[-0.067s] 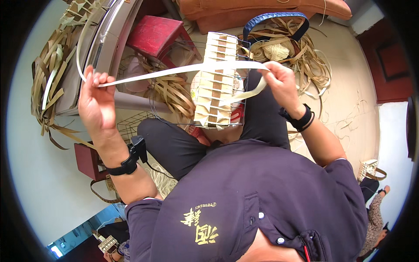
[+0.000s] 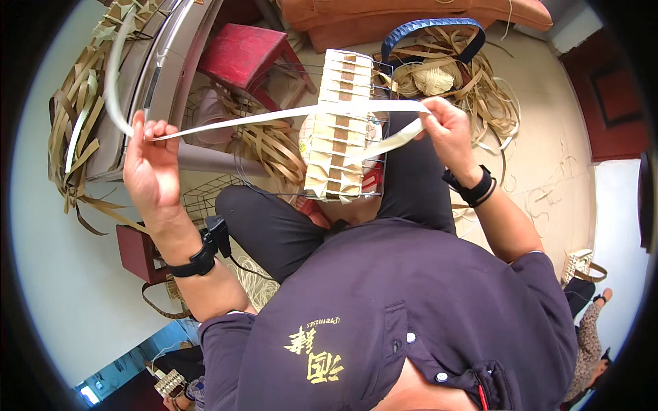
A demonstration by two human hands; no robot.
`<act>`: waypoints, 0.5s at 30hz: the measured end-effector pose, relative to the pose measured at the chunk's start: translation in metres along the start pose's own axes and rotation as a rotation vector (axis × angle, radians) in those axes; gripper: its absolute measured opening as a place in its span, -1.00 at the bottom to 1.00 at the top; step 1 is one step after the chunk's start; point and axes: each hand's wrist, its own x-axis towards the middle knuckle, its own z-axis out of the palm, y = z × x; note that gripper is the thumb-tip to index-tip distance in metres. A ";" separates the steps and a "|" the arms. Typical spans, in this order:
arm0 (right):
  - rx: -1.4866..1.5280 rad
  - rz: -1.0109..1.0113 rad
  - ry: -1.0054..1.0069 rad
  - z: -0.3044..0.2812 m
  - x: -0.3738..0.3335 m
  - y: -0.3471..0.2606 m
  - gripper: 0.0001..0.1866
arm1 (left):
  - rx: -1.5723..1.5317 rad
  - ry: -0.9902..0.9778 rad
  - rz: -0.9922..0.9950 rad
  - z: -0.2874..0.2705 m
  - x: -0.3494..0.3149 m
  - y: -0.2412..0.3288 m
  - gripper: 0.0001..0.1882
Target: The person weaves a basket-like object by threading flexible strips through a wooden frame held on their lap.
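Observation:
A long cream strip [image 2: 274,117] stretches between my two hands, over a wire-frame basket [image 2: 379,127] on my lap. My left hand [image 2: 153,164] pinches it at the left, thumb against fingers, and a loose length curves up beyond the hand. On the right, my right hand [image 2: 445,130] grips the strip between thumb and curled fingers. From there a short part bends back down to the basket's woven panel [image 2: 336,154], which is cream with a brown band along its middle. The basket's wire frame shows on both sides of the panel.
A red stool [image 2: 243,55] stands beyond the basket, beside a grey cabinet-like piece [image 2: 164,82] draped with brown strips [image 2: 82,123]. More strips and a cream yarn ball [image 2: 435,79] lie at far right, under a blue handle [image 2: 432,26]. Other people sit at the lower corners.
My right hand has shifted slightly to the right with the strip. The loose length beyond my left hand has swung leftward.

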 end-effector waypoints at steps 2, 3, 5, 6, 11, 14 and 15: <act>-0.040 0.013 0.106 -0.013 -0.010 0.017 -0.87 | 0.022 0.111 0.009 -0.024 -0.006 0.002 -0.79; -0.039 0.015 0.103 -0.019 -0.015 0.022 -0.87 | -0.063 0.078 0.001 -0.039 -0.009 0.003 -0.81; -0.578 -0.120 0.213 -0.031 -0.024 0.031 -0.88 | -0.159 0.129 0.031 -0.071 -0.011 0.008 -0.80; -0.579 -0.119 0.214 -0.040 -0.025 0.036 -0.88 | -0.158 0.171 0.064 -0.079 -0.011 0.010 -0.79; -0.873 -0.008 0.103 -0.066 -0.023 0.031 -0.53 | -0.205 0.159 0.134 -0.077 -0.014 -0.015 -0.58; -1.128 -0.486 0.143 -0.040 -0.012 -0.018 -0.01 | -0.200 -0.023 0.035 -0.032 -0.027 -0.069 -0.52; -1.021 -0.584 0.098 -0.022 -0.009 -0.048 -0.03 | -0.204 -0.011 -0.017 -0.005 -0.034 -0.087 -0.52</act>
